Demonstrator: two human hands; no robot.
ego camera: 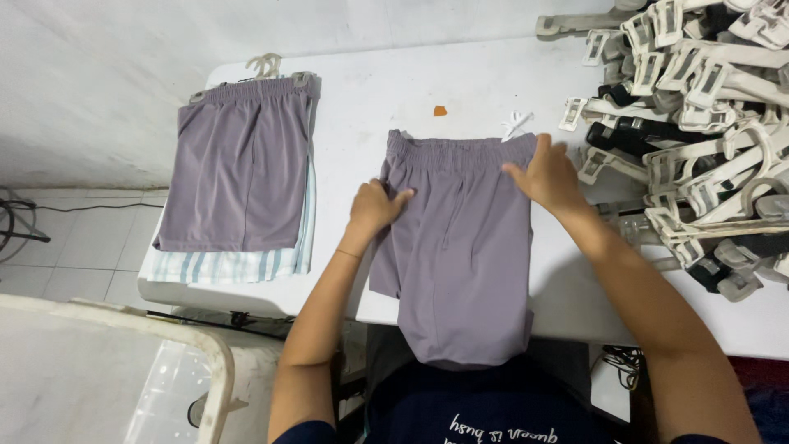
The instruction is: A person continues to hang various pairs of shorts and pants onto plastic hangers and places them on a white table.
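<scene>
A pair of shorts (464, 247) lay flat on the middle of a table (386, 90), its lower end hanging over the near edge. The left hand (374, 205) rested on its left side, the right hand (546, 174) near its waistband. A stack of shorts (242, 173) lay to the left, a heap of hangers (699, 123) to the right

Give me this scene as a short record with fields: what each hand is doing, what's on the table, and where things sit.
Surface: white table
Left hand: fingers curled on the left edge of the grey shorts, just below the waistband
Right hand: pressed flat on the shorts' upper right corner
Shorts position: laid flat, waistband away from the person, leg ends hanging over the near table edge
Left of table: finished stack, grey shorts clipped on a hanger over a striped garment
Right of table: pile of hangers, white and black
Small items: orange scrap, white tag
</scene>
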